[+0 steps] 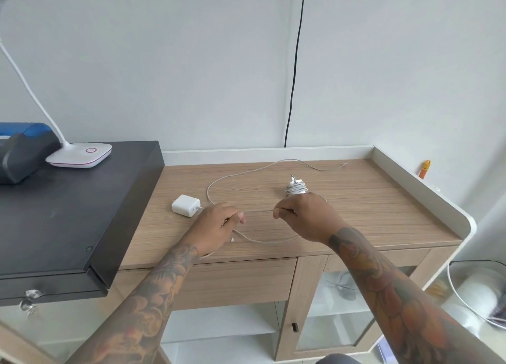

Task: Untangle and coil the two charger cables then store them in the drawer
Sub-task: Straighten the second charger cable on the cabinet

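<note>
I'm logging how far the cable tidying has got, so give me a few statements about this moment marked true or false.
1. Both hands pinch the same stretch of white cable. True: left hand, right hand.
2. The white charger block lies on the black cabinet. False: it lies on the wooden desk.
3. A charger already wrapped in its cable sits behind the right hand. True.
4. The drawer stands open. False: it is closed.
5. A lamp base rests on the black cabinet. True.

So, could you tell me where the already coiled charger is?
The coiled charger sits mid-desktop, just behind the right hand.
</note>
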